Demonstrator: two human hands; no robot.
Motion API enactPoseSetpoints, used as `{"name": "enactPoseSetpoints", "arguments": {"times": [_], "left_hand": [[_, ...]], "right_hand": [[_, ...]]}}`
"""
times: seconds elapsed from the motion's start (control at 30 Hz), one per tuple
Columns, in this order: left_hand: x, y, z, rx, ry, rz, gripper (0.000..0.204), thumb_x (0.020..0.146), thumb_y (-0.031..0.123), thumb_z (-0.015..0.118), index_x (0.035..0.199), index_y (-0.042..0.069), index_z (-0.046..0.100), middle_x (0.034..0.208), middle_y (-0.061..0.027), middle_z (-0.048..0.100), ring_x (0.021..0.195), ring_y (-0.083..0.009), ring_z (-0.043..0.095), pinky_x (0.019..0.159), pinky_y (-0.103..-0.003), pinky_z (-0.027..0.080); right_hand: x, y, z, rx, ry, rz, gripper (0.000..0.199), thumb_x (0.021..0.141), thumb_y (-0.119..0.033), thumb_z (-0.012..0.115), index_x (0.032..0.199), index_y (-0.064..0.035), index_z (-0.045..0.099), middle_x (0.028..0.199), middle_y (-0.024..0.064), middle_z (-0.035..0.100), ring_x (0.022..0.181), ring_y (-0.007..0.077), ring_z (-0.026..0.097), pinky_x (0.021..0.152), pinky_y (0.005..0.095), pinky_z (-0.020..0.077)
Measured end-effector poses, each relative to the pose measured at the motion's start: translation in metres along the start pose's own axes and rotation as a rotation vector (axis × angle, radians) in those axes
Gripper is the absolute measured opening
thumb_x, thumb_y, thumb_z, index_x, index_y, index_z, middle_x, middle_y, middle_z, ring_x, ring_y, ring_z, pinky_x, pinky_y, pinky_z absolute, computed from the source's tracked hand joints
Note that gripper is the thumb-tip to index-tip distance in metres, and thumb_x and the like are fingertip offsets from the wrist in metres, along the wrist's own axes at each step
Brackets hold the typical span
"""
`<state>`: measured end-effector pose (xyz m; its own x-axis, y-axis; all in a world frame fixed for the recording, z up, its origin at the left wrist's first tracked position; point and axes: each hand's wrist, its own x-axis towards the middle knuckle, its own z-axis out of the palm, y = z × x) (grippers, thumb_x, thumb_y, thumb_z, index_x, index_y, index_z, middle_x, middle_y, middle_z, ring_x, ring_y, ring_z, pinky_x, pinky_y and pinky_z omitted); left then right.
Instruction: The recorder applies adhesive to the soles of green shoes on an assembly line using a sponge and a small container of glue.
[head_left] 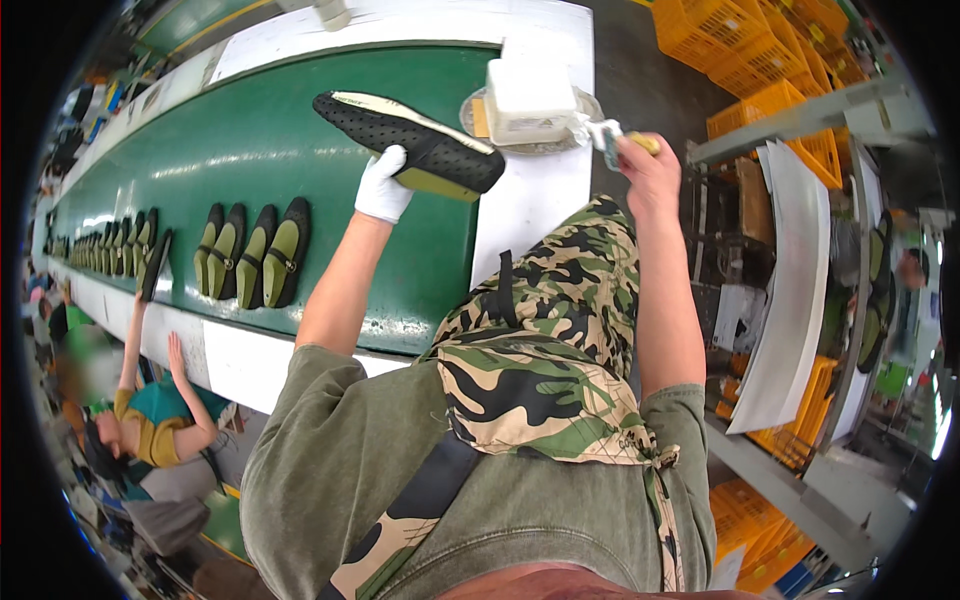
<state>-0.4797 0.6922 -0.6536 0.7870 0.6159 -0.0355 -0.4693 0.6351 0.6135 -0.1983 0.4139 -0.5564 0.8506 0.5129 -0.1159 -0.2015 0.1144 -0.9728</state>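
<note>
My left hand (383,187), in a white glove, is closed on a black and olive-green shoe (432,146). The shoe is held above the green belt, tilted so that a dotted black face and a pale edge strip show. My bare right hand (652,178) grips a small brush (643,143) with a yellowish handle; its head is coated in white. That brush is just right of a white tub (530,98), which stands on a clear, round tray (592,108) at the belt's end. White stuff hangs at the tub's right side, by the brush head.
Several olive-green shoes (285,255) stand in rows along the green conveyor belt (420,265). At the lower left, a co-worker (165,425) reaches to a shoe (157,265) by the belt's edge. Orange crates (710,35) and a metal rack (790,125) are on my right.
</note>
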Motion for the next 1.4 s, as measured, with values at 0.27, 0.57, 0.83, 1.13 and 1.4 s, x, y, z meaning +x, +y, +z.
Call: {"name": "enactPoseSetpoints", "arguments": {"times": [0.27,0.57,0.83,1.13,1.4], "left_hand": [[-0.006,-0.016,0.123,0.822,-0.371,0.449,0.085,0.072,0.019,0.089,0.142,0.004,0.044,0.137,-0.0123,0.056,0.126,-0.0267,0.055,0.111,-0.044,0.042],[-0.018,-0.007,0.169,1.404,-0.596,0.376,0.076,0.082,0.041,0.081,0.146,0.018,0.046,0.143,-0.0048,0.054,0.133,-0.0260,0.049,0.115,-0.042,0.035],[-0.019,-0.019,0.201,1.319,-0.524,0.609,0.065,0.067,0.013,0.089,0.124,0.001,0.062,0.118,-0.0141,0.068,0.110,-0.0277,0.067,0.098,-0.035,0.052],[-0.018,-0.018,0.219,0.930,-0.548,-0.123,0.075,0.059,0.018,0.096,0.124,0.002,0.061,0.117,-0.0060,0.069,0.105,-0.0151,0.065,0.096,-0.032,0.053],[-0.012,-0.005,0.228,0.716,-0.627,-0.497,0.083,0.064,0.020,0.090,0.136,-0.003,0.052,0.128,-0.0089,0.062,0.117,-0.0182,0.057,0.106,-0.034,0.043]], "right_hand": [[-0.034,-0.027,0.039,-0.106,0.005,-0.069,0.021,0.078,-0.004,0.080,0.088,-0.0045,0.061,0.081,-0.0004,0.061,0.071,0.0070,0.054,0.065,0.0233,0.0444],[-0.044,-0.035,0.044,0.132,0.020,-0.009,0.021,0.076,-0.003,0.078,0.089,-0.0026,0.062,0.079,0.0005,0.062,0.069,0.0084,0.056,0.062,0.0251,0.0448],[-0.067,-0.081,0.062,0.292,-0.132,0.037,0.015,0.083,-0.003,0.074,0.090,-0.0052,0.061,0.082,0.0016,0.064,0.071,0.0097,0.057,0.066,0.0259,0.0463],[-0.067,-0.134,0.074,0.339,-0.237,-0.261,0.019,0.082,0.001,0.075,0.093,0.0001,0.059,0.087,0.0056,0.064,0.079,0.0108,0.062,0.074,0.0260,0.0518],[-0.024,-0.126,0.054,0.252,-0.154,-0.487,0.020,0.082,0.006,0.072,0.088,-0.0059,0.057,0.094,0.0046,0.061,0.086,0.0115,0.059,0.080,0.0257,0.0479]]}}
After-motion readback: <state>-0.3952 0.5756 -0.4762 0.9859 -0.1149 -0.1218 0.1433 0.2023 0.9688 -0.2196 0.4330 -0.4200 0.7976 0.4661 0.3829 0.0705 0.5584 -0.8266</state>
